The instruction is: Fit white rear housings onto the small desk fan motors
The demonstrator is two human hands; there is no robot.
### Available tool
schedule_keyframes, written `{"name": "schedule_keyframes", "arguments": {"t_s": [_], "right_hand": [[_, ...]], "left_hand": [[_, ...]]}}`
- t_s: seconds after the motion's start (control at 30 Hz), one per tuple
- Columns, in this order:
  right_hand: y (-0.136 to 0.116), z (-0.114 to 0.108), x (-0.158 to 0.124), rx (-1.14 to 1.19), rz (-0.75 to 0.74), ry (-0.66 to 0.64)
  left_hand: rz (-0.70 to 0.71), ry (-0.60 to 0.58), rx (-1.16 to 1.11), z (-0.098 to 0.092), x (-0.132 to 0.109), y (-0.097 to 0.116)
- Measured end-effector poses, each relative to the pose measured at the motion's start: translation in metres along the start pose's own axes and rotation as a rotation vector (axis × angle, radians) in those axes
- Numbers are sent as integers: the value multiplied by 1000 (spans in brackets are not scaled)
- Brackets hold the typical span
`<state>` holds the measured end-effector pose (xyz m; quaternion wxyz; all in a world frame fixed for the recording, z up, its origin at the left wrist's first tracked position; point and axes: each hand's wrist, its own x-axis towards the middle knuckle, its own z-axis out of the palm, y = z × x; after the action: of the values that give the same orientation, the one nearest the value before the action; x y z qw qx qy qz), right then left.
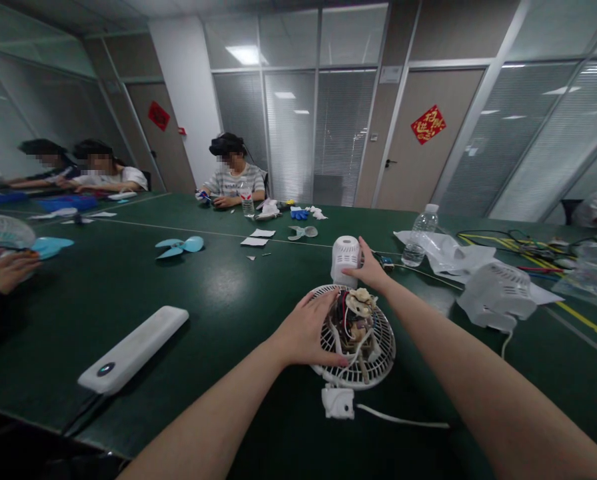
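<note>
A white fan grille lies flat on the green table, with the bare motor and its wires standing up in the middle. My left hand rests on the grille's left side, fingers curved against it. My right hand reaches further out and touches a white ribbed motor cover standing just behind the grille. A small white base block with a white cord lies in front of the grille.
A white power bank lies at the left front. A second white fan housing, a plastic bag and a water bottle stand to the right. Blue fan blades lie mid-table. Other people sit at the far side; another person's hand rests at the left edge.
</note>
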<state>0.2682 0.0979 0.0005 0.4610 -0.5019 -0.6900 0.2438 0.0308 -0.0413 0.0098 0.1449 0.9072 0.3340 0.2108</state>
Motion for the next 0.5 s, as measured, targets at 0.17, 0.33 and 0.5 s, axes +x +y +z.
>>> {"name": "schedule_keyframes", "arguments": {"t_s": [0.17,0.33,0.5], "right_hand": [[-7,-11,-4,62,30,144],[-32,-27,-23,128,30,246],[-81,-42,-77,321,-99,302]], "left_hand": [[-7,-8,-27,-3,-1,0],[-30,2,-31,-3,-1,-1],[-35,0,-45,-5,-1,-6]]}}
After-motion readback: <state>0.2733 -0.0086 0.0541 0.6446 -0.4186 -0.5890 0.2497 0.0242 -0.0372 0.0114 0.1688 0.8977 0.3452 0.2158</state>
